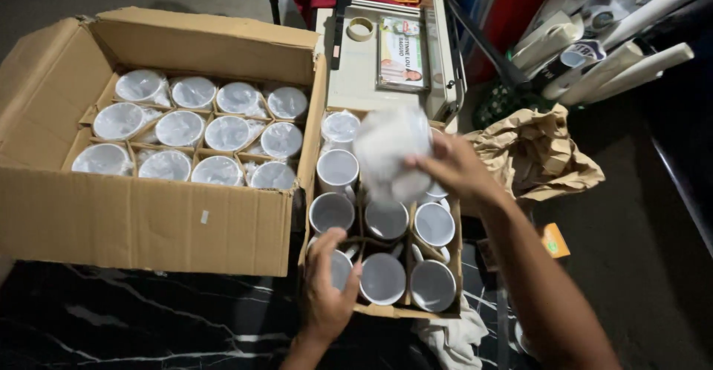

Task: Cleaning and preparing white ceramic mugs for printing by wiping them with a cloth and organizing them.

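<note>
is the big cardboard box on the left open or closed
Open. The big cardboard box has its flaps folded outward, and rows of plastic-wrapped mugs show from above between cardboard dividers.

Left hand [327, 290] low and near, fingers curled inward, wrist bent, forearm rising from the bottom edge, right hand [454, 168] raised higher, fingers clasped shut, bare forearm stretching in from lower right

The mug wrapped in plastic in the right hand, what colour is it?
White mug, seen in the head view.

Twelve wrapped mugs [180, 128] in big box [148, 221]; about nine unwrapped mugs [434, 224]; two boxes.
</note>
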